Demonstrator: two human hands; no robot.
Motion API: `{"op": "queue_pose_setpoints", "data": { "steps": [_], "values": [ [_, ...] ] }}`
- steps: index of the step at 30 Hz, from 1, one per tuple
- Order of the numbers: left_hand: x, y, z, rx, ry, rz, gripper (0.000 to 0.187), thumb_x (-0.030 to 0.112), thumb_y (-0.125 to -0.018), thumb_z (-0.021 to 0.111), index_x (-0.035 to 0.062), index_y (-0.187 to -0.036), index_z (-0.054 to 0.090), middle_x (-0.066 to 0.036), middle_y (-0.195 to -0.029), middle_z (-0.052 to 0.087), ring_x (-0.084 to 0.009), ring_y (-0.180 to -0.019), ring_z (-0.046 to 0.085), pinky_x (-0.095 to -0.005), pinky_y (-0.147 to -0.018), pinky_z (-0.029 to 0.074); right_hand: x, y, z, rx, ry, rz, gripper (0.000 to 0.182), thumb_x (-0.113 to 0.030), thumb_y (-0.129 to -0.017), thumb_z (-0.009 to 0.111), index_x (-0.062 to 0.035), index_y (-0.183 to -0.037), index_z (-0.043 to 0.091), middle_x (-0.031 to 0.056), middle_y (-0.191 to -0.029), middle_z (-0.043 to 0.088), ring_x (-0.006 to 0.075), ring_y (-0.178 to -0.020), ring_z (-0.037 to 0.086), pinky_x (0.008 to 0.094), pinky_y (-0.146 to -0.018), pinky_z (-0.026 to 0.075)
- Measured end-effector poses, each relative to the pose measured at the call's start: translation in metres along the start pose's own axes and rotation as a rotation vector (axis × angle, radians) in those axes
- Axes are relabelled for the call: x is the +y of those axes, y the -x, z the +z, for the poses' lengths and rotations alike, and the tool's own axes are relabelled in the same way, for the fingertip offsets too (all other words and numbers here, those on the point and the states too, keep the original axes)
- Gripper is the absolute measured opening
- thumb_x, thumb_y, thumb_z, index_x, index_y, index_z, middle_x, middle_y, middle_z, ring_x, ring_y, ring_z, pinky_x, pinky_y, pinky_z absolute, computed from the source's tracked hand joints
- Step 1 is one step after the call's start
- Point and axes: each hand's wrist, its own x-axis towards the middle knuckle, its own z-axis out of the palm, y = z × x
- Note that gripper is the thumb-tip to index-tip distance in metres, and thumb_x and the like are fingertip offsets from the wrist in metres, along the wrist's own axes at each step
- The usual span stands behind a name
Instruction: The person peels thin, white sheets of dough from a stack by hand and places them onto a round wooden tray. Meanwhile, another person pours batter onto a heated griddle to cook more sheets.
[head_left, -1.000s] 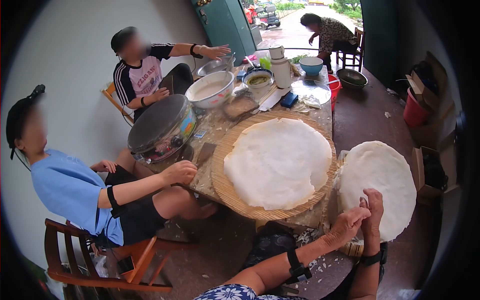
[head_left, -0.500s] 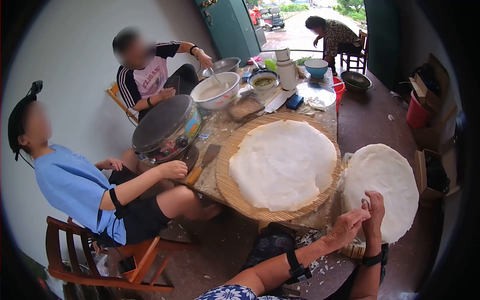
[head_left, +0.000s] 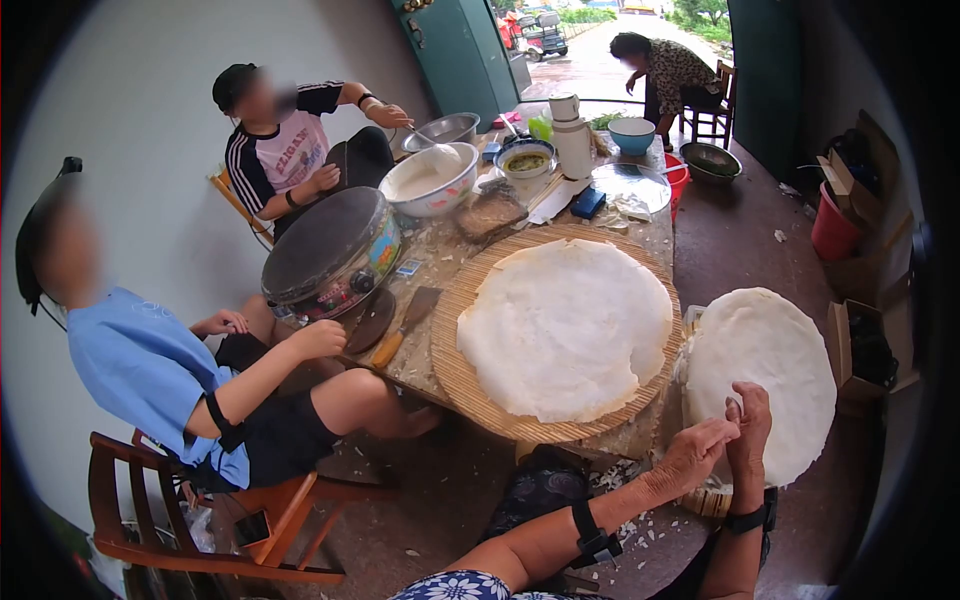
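Our left hand (head_left: 698, 452) and right hand (head_left: 750, 425) meet, fingers curled, hiding part of the smaller sheet (head_left: 765, 345). Fingertips overlap; we can't tell if anything's held.

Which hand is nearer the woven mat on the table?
Left. The left hand is to the right of the woven mat, near its closer edge; the right hand is farther right.

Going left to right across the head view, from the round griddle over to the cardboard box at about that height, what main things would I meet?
Round electric griddle → wooden-handled scraper → thin pale sheet on a round woven tray → second pale round → cardboard box.
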Motion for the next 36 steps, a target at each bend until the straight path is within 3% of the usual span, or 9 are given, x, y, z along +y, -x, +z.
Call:
{"op": "queue_pose_setpoints", "data": {
  "steps": [36],
  "values": [
    [-0.0024,0.0062,0.0040,-0.059,-0.051,0.011,0.018,0.001,-0.083,0.055,0.0057,-0.099,0.057,-0.013,-0.091,0.061,-0.0326,-0.085,0.061,-0.0389,-0.073,0.050,-0.0003,-0.0017,-0.0086,-0.017,0.003,0.001,0.027,0.005,-0.074,0.059,-0.0012,-0.101,0.060,0.0164,-0.099,0.059,0.0321,-0.094,0.058,0.0368,-0.081,0.047]
  ]
}}
